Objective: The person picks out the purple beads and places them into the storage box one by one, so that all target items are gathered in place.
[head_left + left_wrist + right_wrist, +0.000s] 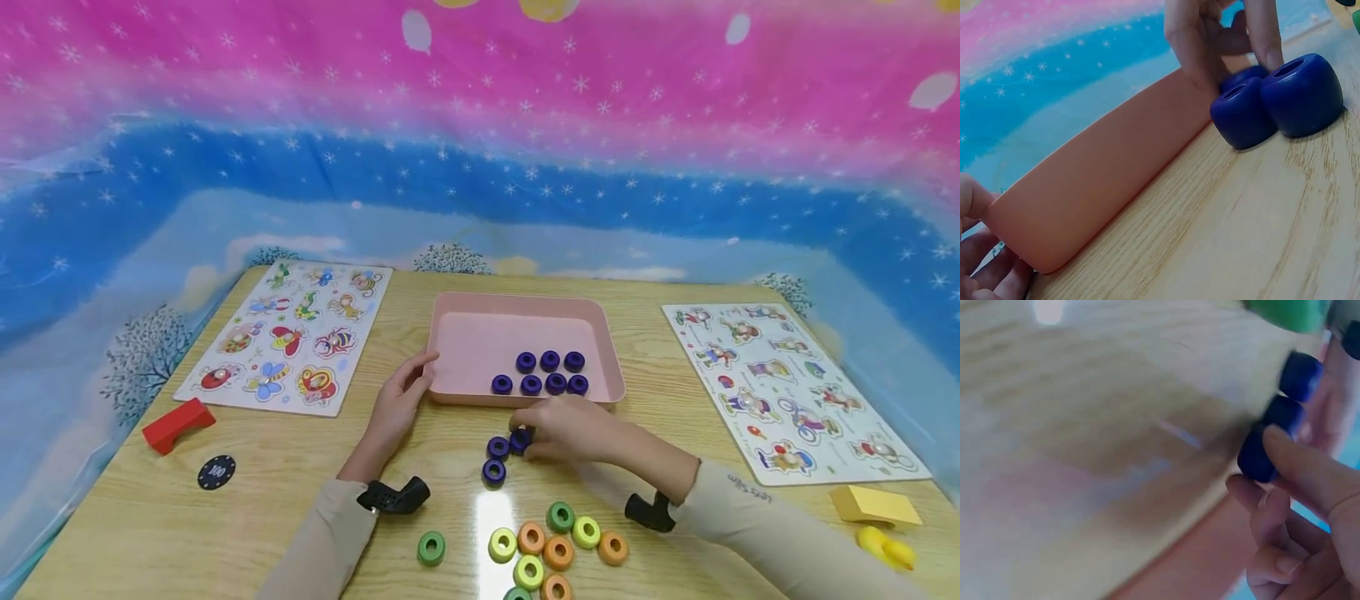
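My right hand (573, 429) pinches a dark blue bead (520, 441), a thick ring with a hole, between thumb and fingers in front of the tray. Two more blue beads (496, 460) stand right beside it on the table; the left wrist view shows their rounded sides (1302, 95). My left hand (397, 400) holds the pink tray (480, 399) at its left front corner, with fingers at the rim and against the outer wall (1097, 181). Several blue beads (550, 361) lie inside the tray, toward its right front part.
Green, yellow and orange beads (558, 552) lie near the front edge, one green bead (431, 548) apart. Picture puzzle boards stand left (283, 337) and right (795, 392). A red block (178, 425), black chip (217, 472), yellow block (876, 507) and yellow duck (885, 547) lie at the sides.
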`<state>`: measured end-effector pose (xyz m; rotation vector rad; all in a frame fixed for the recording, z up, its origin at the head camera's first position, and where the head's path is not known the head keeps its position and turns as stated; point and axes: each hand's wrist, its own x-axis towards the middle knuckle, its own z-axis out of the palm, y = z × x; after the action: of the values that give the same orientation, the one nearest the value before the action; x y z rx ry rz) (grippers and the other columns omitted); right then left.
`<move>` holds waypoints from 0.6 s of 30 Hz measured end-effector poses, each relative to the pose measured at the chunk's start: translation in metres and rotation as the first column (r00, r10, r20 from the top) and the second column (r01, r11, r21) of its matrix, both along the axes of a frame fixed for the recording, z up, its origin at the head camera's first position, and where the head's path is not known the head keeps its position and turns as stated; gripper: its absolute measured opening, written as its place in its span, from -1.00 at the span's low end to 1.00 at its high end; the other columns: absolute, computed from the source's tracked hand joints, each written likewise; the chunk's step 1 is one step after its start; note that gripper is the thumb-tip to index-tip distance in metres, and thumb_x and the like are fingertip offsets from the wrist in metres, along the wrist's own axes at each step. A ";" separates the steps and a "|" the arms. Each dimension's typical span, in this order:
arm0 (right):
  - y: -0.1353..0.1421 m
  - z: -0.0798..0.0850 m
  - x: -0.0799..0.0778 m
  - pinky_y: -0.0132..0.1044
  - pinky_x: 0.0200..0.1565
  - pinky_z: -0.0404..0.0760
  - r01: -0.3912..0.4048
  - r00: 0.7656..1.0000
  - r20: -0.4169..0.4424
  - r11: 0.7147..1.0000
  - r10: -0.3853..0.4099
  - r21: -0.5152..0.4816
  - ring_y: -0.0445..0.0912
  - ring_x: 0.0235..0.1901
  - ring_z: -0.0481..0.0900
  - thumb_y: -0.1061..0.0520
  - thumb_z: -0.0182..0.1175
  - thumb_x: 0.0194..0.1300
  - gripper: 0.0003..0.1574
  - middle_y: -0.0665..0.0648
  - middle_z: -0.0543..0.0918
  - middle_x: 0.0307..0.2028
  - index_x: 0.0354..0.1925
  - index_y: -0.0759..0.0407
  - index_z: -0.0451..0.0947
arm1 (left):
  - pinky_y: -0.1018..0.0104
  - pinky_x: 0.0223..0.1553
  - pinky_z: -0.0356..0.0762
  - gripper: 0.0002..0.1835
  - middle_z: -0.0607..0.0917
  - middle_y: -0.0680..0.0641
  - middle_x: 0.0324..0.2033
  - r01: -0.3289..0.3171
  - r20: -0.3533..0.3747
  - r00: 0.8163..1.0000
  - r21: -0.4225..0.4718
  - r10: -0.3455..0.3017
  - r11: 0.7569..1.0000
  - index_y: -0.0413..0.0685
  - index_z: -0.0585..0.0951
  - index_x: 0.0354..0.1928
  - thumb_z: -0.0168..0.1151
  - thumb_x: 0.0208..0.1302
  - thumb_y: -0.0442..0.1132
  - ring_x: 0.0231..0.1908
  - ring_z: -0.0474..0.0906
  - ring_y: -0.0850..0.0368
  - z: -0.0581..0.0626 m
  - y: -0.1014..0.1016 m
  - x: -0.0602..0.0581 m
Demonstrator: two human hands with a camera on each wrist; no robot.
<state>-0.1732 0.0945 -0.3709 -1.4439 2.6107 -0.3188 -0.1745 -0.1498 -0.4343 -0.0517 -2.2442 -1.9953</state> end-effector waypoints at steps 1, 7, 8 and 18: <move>0.000 0.004 -0.001 -0.48 -0.54 0.41 0.001 1.000 0.014 1.000 -0.001 -0.009 -0.35 -0.60 0.39 -0.01 0.21 -0.04 -0.64 -0.08 0.57 -0.40 -0.20 0.04 0.50 | 0.32 0.10 0.10 -0.69 0.30 0.02 0.10 -0.003 0.001 1.000 -0.001 0.003 1.000 0.02 0.44 0.00 -0.06 0.20 -0.31 0.12 0.12 0.25 0.000 0.000 0.000; -0.002 0.032 -0.024 -0.47 -0.56 0.39 0.041 0.999 -0.019 0.990 -0.044 -0.136 -0.35 -0.61 0.38 0.03 0.22 -0.02 -0.65 -0.10 0.56 -0.42 -0.19 0.03 0.50 | 0.33 0.10 0.09 -0.70 0.29 0.01 0.11 -0.011 0.005 1.000 -0.011 0.011 1.000 0.07 0.45 -0.01 -0.06 0.21 -0.28 0.11 0.12 0.26 0.001 0.000 0.001; -0.004 0.035 -0.030 -0.47 -0.56 0.40 0.045 0.998 -0.039 0.987 -0.051 -0.153 -0.34 -0.59 0.40 0.04 0.22 -0.02 -0.65 -0.09 0.56 -0.42 -0.19 0.03 0.49 | 0.33 0.10 0.09 -0.70 0.29 0.01 0.11 -0.012 0.006 1.000 -0.012 0.012 1.000 0.07 0.45 -0.01 -0.06 0.21 -0.28 0.11 0.13 0.26 0.001 -0.001 0.001; -0.026 0.017 -0.081 -0.32 -0.33 0.48 0.164 0.986 0.030 0.986 -0.165 0.012 -0.14 -0.32 0.50 0.08 0.19 0.02 -0.61 0.03 0.56 -0.30 -0.10 0.07 0.46 | 0.32 0.10 0.08 -0.69 0.26 0.04 0.13 0.017 0.013 1.000 -0.021 -0.017 1.000 0.04 0.43 0.02 -0.08 0.22 -0.28 0.13 0.10 0.26 0.005 -0.002 0.003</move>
<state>-0.2539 0.0684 -0.3538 -1.2125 2.7083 -0.3433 -0.1719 -0.1515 -0.4296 -0.0604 -2.2806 -1.9858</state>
